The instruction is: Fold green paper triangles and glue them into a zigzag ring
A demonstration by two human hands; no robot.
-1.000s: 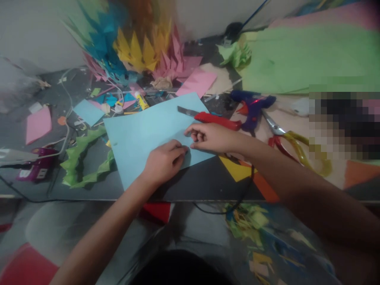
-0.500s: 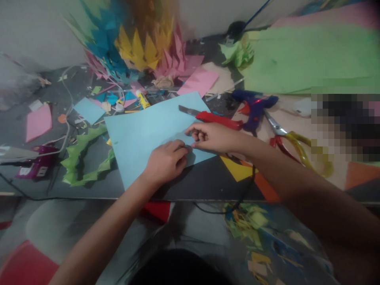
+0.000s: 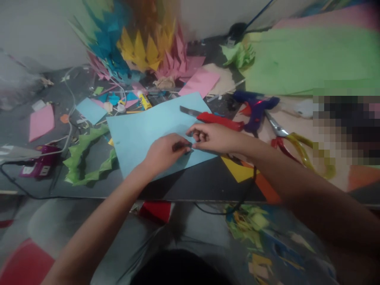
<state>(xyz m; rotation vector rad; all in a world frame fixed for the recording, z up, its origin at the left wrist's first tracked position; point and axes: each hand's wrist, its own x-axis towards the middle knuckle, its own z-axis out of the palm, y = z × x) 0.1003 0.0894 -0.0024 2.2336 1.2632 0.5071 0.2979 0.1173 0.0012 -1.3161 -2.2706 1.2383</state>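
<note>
A light blue sheet of paper (image 3: 139,132) lies on the dark table under both hands. My left hand (image 3: 164,152) is over the sheet, its fingers bent and pinched at the tips. Facing it, my right hand (image 3: 209,137) is curled, with thumb and forefinger drawn together. The fingertips of the two hands nearly meet just above the paper. Whatever is between them is too small and shadowed to make out. A red-handled cutter knife (image 3: 219,120) lies just beyond my right hand, its blade over the sheet.
Right of the knife are a blue glue gun (image 3: 257,111) and scissors (image 3: 303,152) with yellow and red handles. A green zigzag paper band (image 3: 74,162) lies left, near a purple power socket (image 3: 41,162). Folded paper crowns (image 3: 142,49) and a glue stick (image 3: 144,101) are behind.
My left hand has turned and its fingers have drawn in toward the right fingertips. My right hand stays almost in place. The view has shifted slightly.
</note>
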